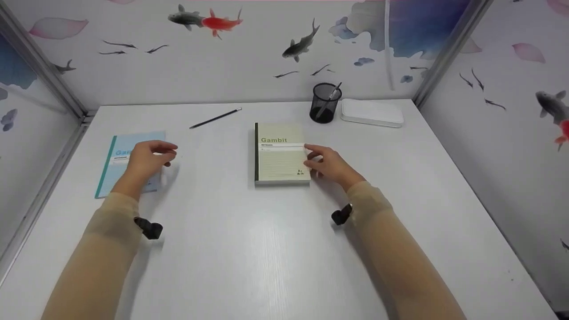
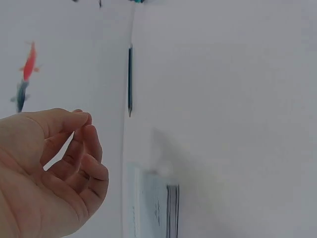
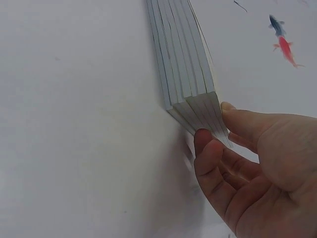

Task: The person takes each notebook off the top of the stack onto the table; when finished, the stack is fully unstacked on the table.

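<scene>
A stack of several notebooks [image 3: 181,54], the top one with a pale green cover and black spine [image 1: 280,164], lies mid-table. My right hand [image 1: 331,164] is at its right side. In the right wrist view the thumb [image 3: 240,119] sits at the top cover's corner, and curled fingertips [image 3: 203,139] meet the page edges. A light blue notebook [image 1: 118,175] with a teal spine lies on the left. Over it is my left hand [image 1: 149,160], its fingers loosely curled and holding nothing; it hides part of the cover.
A dark pencil [image 1: 215,118] lies slanted toward the back. Behind the stack stands a black mesh pen cup [image 1: 323,111] with a pen in it, beside a white flat case [image 1: 372,113]. Printed wall panels [image 1: 249,66] border the table's back and sides.
</scene>
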{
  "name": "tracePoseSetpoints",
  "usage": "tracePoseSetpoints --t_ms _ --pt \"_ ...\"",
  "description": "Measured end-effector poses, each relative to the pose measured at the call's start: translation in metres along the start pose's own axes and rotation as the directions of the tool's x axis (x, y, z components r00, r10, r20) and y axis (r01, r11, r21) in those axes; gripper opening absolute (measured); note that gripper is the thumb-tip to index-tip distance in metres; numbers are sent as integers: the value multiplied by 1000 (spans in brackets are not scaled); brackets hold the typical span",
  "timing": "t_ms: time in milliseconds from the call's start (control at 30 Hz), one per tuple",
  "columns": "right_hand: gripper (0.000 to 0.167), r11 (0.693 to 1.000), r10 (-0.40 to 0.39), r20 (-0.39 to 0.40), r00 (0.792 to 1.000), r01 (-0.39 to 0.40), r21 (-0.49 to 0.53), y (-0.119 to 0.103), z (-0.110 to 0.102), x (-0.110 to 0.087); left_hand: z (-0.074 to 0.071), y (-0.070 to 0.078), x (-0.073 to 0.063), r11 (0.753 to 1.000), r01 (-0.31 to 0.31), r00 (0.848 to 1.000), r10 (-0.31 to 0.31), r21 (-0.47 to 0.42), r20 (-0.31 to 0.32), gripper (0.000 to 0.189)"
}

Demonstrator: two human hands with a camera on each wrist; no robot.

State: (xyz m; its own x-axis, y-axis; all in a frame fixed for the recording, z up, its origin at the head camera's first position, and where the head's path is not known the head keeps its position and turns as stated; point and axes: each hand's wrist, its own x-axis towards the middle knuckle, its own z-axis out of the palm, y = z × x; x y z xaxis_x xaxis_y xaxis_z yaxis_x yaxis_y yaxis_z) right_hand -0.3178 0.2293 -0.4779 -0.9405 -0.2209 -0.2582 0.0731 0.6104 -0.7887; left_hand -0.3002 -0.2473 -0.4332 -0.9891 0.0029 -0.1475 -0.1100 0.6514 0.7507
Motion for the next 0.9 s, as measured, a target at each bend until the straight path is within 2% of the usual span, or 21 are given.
tracePoseSetpoints --t_ms 233,400,567,733,900 --pt "64 1000 -2 -6 1000 2 20 2 2 -1 43 25 -5 1000 -15 993 17 -16 117 33" --pt "63 999 -12 -25 1000 13 34 6 1 -2 75 42 -4 998 -50 985 56 -40 163 30" --pt "63 999 -24 -25 999 25 30 8 1 -2 101 60 -4 996 -56 974 69 -69 217 31" --pt "65 998 -46 -25 999 47 43 10 0 -1 120 76 -6 995 -45 965 67 -91 254 34" --pt "68 992 -70 -12 997 71 105 8 -2 1 131 82 -2 991 -22 964 56 -131 261 38"
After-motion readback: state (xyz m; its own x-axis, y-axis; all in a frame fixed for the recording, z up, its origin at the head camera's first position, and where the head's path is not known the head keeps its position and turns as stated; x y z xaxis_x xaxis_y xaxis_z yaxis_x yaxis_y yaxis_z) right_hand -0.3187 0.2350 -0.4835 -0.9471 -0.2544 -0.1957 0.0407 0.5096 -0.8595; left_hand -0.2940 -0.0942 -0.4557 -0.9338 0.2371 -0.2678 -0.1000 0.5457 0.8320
